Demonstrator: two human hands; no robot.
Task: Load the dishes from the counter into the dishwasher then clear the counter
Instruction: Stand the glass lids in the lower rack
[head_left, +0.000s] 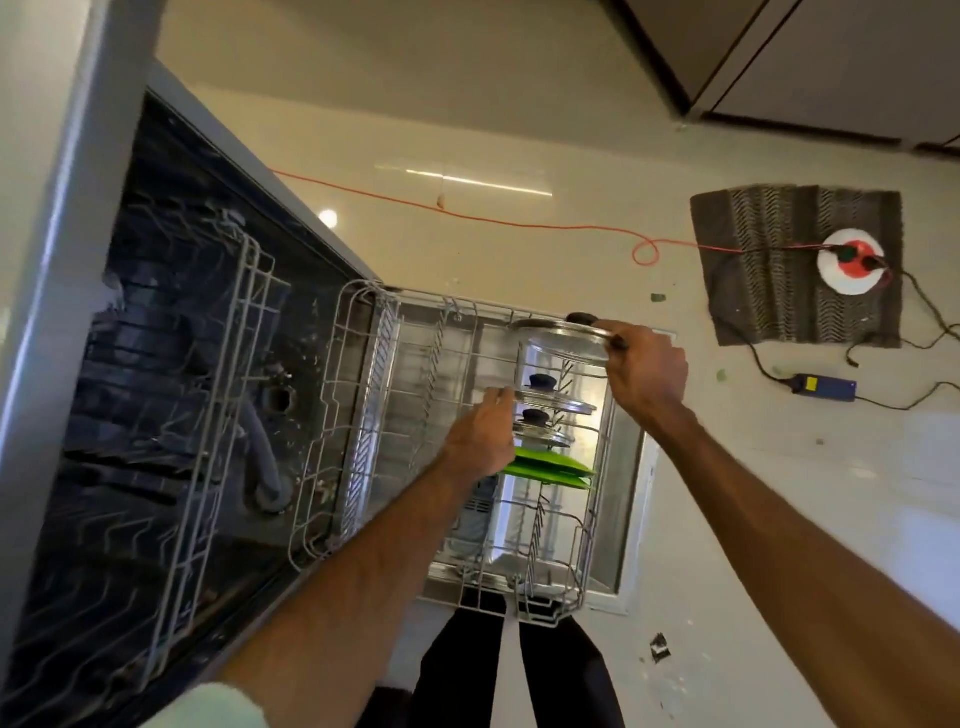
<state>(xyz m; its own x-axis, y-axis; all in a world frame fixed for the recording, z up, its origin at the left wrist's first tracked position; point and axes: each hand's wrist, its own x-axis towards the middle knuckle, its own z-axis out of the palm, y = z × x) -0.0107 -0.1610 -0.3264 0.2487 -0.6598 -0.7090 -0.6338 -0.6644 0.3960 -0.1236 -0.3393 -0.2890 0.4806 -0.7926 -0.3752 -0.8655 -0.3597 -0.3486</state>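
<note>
Glass lid (563, 338) over far end of lower rack (332, 467), right hand (644, 374) fingers curled round its rim. Left hand (483, 436) fingers straight beside two racked lids (553, 402); contact unclear. Step: racking lid. Next: stand it on edge, seat between tines.

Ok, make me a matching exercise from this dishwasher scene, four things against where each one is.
Things:
1. far glass lid
2. green dishes
3. orange cord
4. cord reel

Places:
A. on the grey mat
B. held by the right hand
C. slotted in the lower rack
D. trailing across the floor

Pairs: 1-B, 2-C, 3-D, 4-A.
</note>
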